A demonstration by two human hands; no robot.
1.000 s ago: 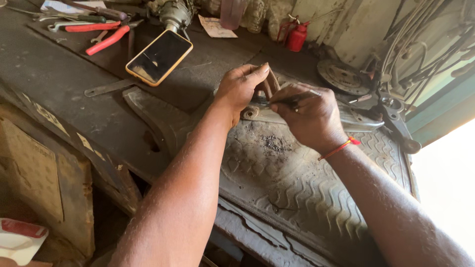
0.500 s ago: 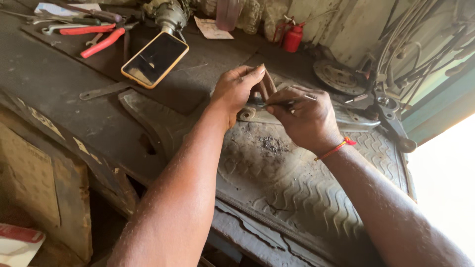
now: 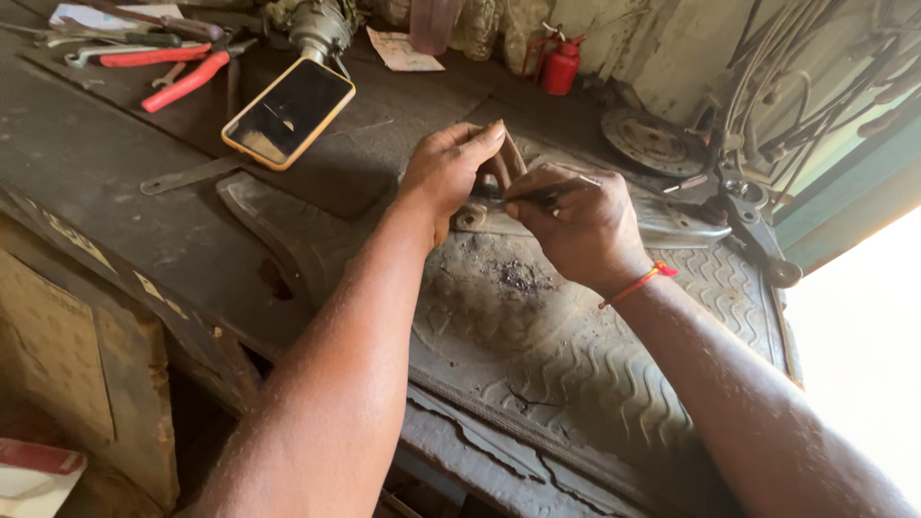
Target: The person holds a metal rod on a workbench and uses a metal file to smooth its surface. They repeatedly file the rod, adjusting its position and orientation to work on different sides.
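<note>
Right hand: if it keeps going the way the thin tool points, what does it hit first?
Probably the small brown part pinched in the left hand. The right hand aims its thin tool up-left, with the tip already at or near that part; depth is unclear.

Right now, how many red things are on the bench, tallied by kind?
Red-handled hand tools, back left: 2
Small red can by the wall: 1
Red cord on the right hand's wrist: 1
Total: 4

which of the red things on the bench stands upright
The small red can by the back wall stands upright; the red-handled pliers and red-handled tool lie flat at the far left.
</note>
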